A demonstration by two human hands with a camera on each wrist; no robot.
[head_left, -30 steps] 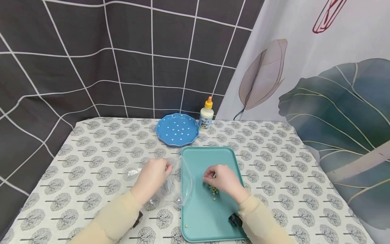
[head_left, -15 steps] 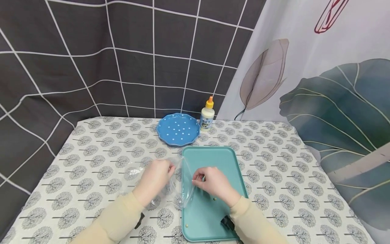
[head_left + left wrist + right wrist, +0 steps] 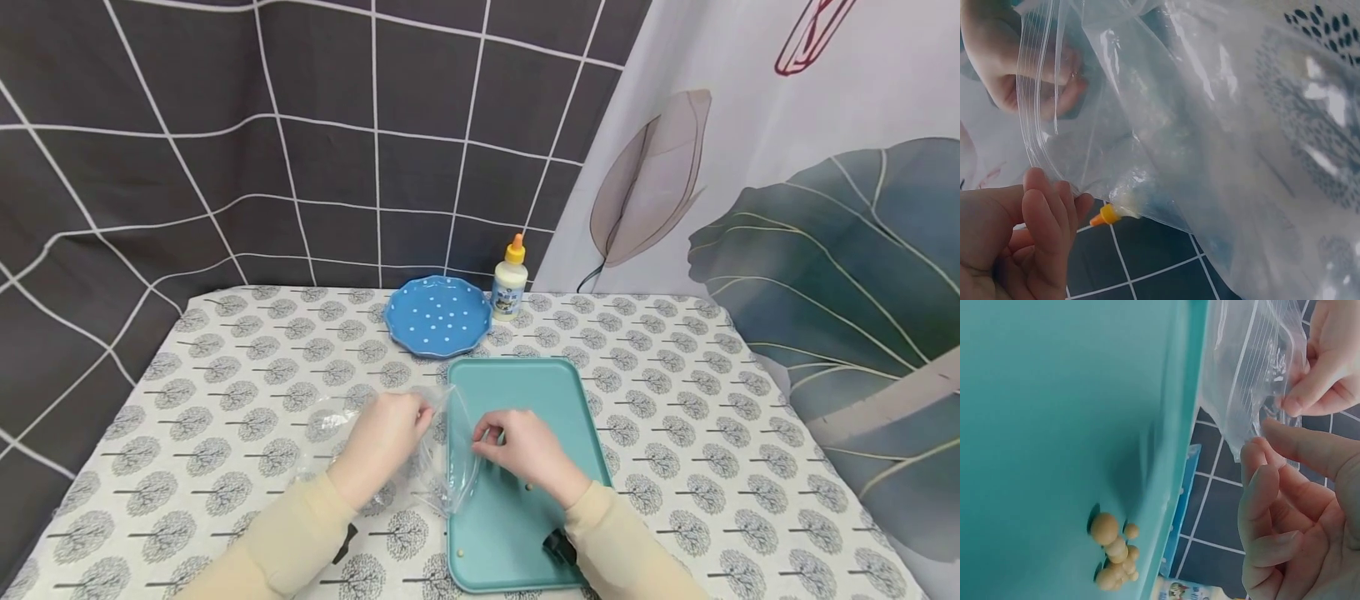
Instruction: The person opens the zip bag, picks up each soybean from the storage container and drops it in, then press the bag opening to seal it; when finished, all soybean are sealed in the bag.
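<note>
While the left hand [image 3: 385, 435] is pinching the edge of the clear zip bag [image 3: 456, 467], the right hand [image 3: 521, 443] is hovering at its mouth, fingers curled; whether they are grasping anything, I cannot tell. Bagging beads seems to be the step, probably calling for a wide-held mouth next. Right-wrist view is showing clustered beads [image 3: 1116, 553] on the teal tray [image 3: 1047, 425], which the right hand is mostly hiding from the head camera.
</note>
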